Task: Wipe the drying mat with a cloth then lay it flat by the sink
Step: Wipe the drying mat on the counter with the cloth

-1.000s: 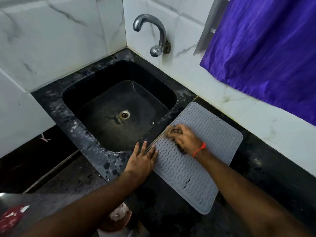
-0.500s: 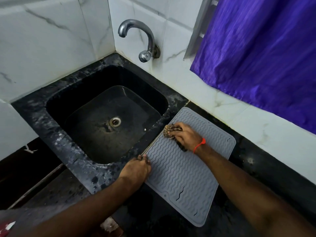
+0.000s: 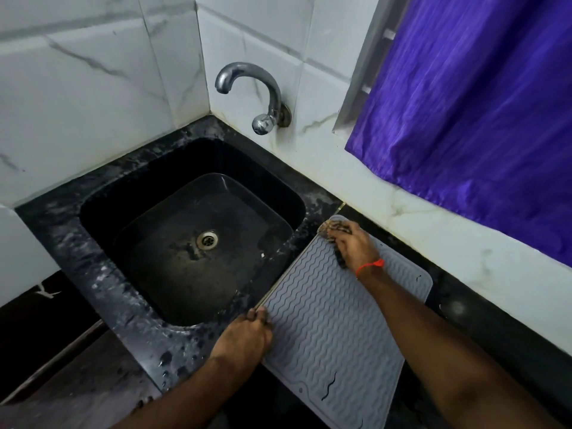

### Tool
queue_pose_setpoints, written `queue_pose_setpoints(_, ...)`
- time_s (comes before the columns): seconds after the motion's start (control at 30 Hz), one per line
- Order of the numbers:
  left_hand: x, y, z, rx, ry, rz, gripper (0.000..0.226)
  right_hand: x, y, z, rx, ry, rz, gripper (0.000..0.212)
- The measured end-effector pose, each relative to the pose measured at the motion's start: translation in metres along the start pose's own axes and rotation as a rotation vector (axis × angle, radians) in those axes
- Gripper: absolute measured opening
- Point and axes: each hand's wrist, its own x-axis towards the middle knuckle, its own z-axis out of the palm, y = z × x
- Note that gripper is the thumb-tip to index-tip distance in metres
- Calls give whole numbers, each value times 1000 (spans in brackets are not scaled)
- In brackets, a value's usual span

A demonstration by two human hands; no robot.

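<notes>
A grey ribbed drying mat lies flat on the black counter just right of the sink. My right hand, with a red thread at the wrist, grips a dark patterned cloth and presses it on the mat's far left corner. My left hand sits at the mat's left edge, fingers curled over that edge and holding it down. Most of the cloth is hidden under my right hand.
The black sink with a metal drain fills the corner, a chrome tap above it. White marble tiles back the counter. A purple curtain hangs at the right. The counter's front edge drops away at lower left.
My right hand slid the cloth from the mat's left middle up to its far corner. My left hand went from flat with spread fingers to curled on the mat's edge.
</notes>
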Motion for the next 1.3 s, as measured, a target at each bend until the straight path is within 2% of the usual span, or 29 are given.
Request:
queue_pose_setpoints(0.13,2,-1,2,-23,-1,-8,57,45,15,-7,-18,27,163,34)
queue_pose_setpoints(0.23,2,-2,3,-12,-36,-19,59,40,1,-4,52,30,204,32)
queue_pose_setpoints(0.33,4,-3,-2,-10,-63,-23,61,-16,-31,6,180,18,102,29)
queue_pose_setpoints(0.43,5,-6,-9,-29,5,-22,58,-95,-67,26,159,-86,-121,29)
queue_pose_setpoints(0.57,-16,-9,12,-236,113,-122,57,-178,-100,46,210,-107,-263,29)
queue_pose_setpoints(0.73,-30,13,42,-422,202,-321,57,-190,-89,57,203,-150,-240,25)
queue_pose_setpoints(0.83,-33,13,44,-529,227,-422,80,-170,-70,52,49,-160,-277,24)
queue_pose_setpoints(0.93,-35,6,43,-602,222,-434,93,-127,-40,41,-19,-139,-183,26)
queue_pose_setpoints(1.07,-38,9,46,-606,208,-451,95,-88,-31,23,-44,-93,52,32)
queue_pose_setpoints(1.13,-37,9,51,-613,199,-473,99,-108,-54,26,-30,-121,-36,32)
queue_pose_setpoints(1.23,-33,3,56,-618,179,-516,108,-174,-95,42,65,-281,-238,27)
queue_pose_setpoints(1.3,-30,2,56,-592,175,-516,110,-198,-103,47,100,-272,-291,23)
